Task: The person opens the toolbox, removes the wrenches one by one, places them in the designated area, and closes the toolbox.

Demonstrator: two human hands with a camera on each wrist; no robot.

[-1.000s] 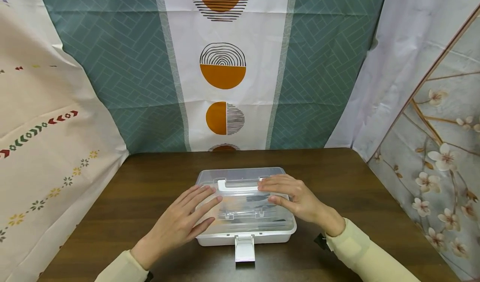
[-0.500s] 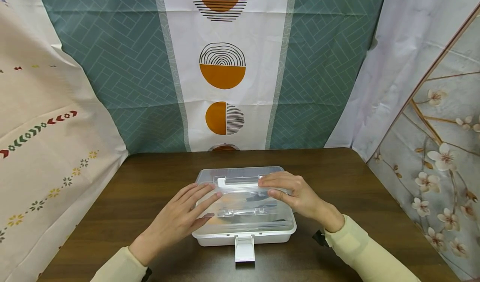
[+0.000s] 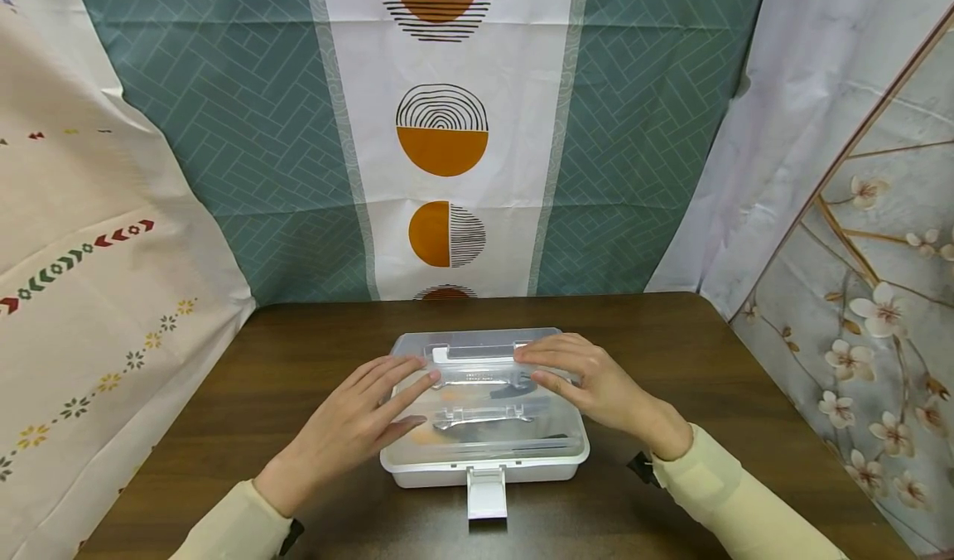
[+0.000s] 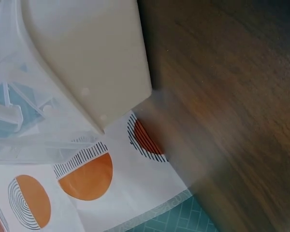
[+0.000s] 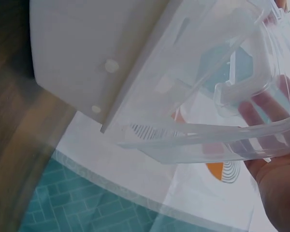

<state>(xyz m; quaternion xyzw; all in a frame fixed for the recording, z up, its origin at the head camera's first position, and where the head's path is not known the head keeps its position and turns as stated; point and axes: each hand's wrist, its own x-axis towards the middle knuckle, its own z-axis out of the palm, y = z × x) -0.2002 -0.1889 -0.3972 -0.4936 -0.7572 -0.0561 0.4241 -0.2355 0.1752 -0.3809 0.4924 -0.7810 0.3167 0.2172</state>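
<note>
At the near side of a dark wood table (image 3: 313, 353), two pale sleeves (image 3: 238, 523) are seen, near L and near R, w/ forearms angled inward. Between them, near ctr., a white latch (image 3: 487, 495) is let down, unfastened, at the front of a white-based box (image 3: 421, 478), set on the tabletop.

Step in hand, as judged: the clear lid (image 3: 492, 448) is being handled w/ latch undone; whether raised or lowered can't be told. For the next move, even support at both sides is likely called for.

At the lid's L side, the L hand (image 3: 361, 412) is held palm down, fingers spread, nearly straight, pointed far and R. At its R side, the R hand (image 3: 585, 382) is held w/ fingers pointed L, thumb apart, nearer. Both are relaxed, nothing gripped; firmness of contact can't be told. Between the fingertips, a white handle (image 3: 440, 354) is partly seen. Far beyond, patterned cloth (image 3: 514, 146) is hung.
</note>
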